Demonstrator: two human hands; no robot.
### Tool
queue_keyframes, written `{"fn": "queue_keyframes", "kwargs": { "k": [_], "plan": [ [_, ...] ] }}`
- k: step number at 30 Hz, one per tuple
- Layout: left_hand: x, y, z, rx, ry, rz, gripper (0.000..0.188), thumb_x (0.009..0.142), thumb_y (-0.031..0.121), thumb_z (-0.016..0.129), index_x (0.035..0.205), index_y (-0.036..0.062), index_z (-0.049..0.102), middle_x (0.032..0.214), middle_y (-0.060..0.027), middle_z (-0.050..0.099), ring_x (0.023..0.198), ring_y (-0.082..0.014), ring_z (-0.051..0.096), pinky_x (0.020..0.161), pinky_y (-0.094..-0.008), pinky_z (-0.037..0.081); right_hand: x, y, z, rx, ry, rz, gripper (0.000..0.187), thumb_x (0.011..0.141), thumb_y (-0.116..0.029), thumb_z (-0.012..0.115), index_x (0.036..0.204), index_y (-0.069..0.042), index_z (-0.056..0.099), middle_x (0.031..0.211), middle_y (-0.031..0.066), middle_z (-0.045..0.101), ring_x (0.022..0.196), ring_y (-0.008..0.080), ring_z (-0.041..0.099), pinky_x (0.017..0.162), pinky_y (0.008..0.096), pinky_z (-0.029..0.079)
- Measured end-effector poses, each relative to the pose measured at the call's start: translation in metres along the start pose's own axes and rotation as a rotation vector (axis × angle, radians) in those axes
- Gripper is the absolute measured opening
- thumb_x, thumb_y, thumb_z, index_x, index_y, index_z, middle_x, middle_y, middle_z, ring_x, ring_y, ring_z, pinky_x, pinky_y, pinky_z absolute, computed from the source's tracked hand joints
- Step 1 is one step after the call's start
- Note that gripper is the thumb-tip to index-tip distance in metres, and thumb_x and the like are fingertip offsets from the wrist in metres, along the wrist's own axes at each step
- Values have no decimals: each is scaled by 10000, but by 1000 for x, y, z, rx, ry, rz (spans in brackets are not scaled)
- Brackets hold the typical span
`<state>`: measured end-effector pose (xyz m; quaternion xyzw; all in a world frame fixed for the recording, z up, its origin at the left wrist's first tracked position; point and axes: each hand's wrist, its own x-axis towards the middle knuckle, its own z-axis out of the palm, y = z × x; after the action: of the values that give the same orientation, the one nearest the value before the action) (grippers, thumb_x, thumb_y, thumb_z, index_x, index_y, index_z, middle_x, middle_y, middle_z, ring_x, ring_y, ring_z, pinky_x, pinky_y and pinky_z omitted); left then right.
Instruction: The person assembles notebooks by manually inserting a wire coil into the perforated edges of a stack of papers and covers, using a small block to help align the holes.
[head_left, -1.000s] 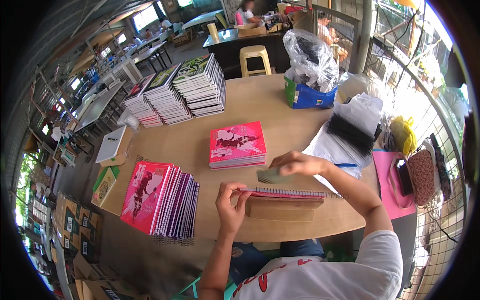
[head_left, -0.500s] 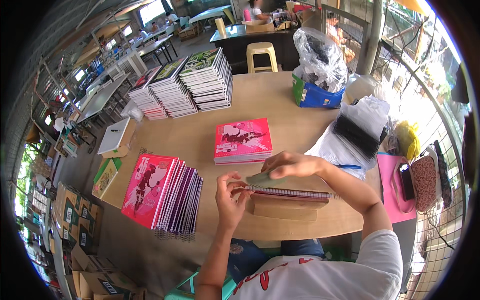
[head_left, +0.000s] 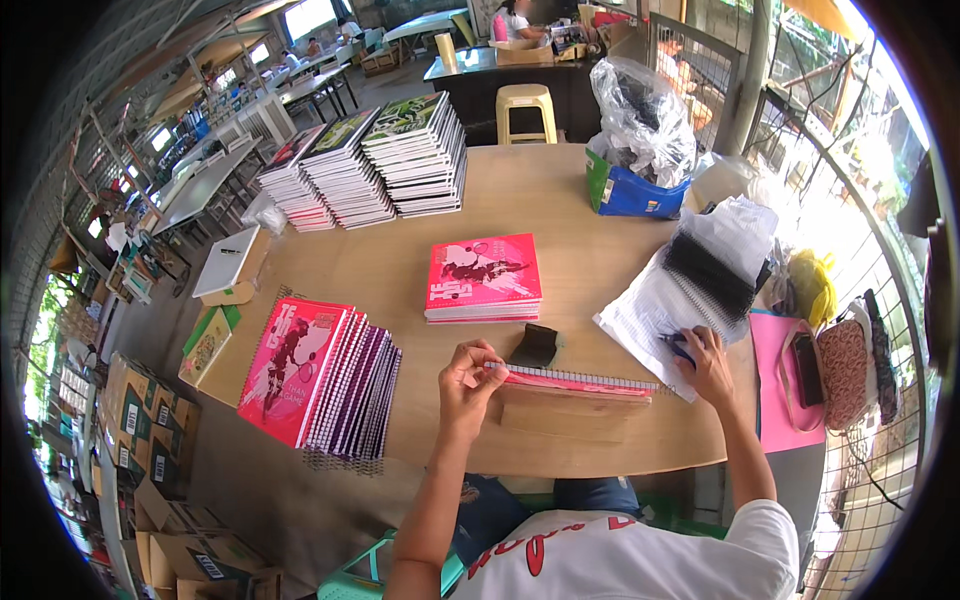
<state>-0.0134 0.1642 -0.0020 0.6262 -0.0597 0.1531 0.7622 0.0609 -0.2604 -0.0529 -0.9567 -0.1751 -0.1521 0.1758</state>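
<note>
My left hand (head_left: 466,388) pinches the left end of a spiral notebook (head_left: 575,380), which stands on edge with its coil-bound spine up. A light wooden block (head_left: 570,415) sits just on the near side of it. On the right, my right hand (head_left: 706,365) closes around a small blue-handled tool (head_left: 678,346) over white paper; its kind is partly hidden by the fingers. A small dark, flat-sided piece (head_left: 533,346) lies beyond the notebook, near my left fingers. Farther off is a short stack of pink notebooks (head_left: 484,275).
Pink-covered spiral notebooks (head_left: 300,375) fan out at the left. Tall book stacks (head_left: 400,165) stand at the far left. Black coils (head_left: 710,275) lie on white paper (head_left: 640,315) at the right, near a blue-green bag (head_left: 640,190) and a pink sheet (head_left: 785,410).
My right hand has put down the small dark piece beyond the notebook and moved right, onto the blue-handled tool. My left hand stays at the notebook's left end.
</note>
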Motion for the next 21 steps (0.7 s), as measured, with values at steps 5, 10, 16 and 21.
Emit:
{"fn": "queue_keyframes", "kwargs": {
  "k": [5,10,16,21],
  "plan": [
    [-5,7,5,-169,59,-91,222,884,-53,734,1075,32,661,1100,-62,648,987,-117,628,826,-229,534,39,-54,-53,80,290,-244,475,751,-137,786,1195,-35,653,1034,148,608,1002,354,604,981,470,444],
    [-4,11,5,-174,80,-67,372,875,-79,727,1205,40,602,1035,-77,691,999,-134,658,873,-259,546,119,-199,-125,73,186,-881,451,692,-245,790,1098,-63,716,996,81,617,1003,265,624,1085,560,439],
    [-2,5,5,-200,62,-75,516,855,-94,738,1304,43,524,991,-75,703,958,-132,669,881,-287,550,159,-272,-112,-228,238,-1400,249,670,-167,646,892,-129,755,940,-31,633,1058,164,589,1267,612,155],
    [1,13,10,-235,79,-91,583,834,-108,749,1333,43,487,991,-85,704,940,-132,675,875,-293,553,159,-278,-97,-300,206,-1474,206,684,-267,692,811,-115,746,871,17,647,1040,190,624,1226,584,248]
  ]
}}
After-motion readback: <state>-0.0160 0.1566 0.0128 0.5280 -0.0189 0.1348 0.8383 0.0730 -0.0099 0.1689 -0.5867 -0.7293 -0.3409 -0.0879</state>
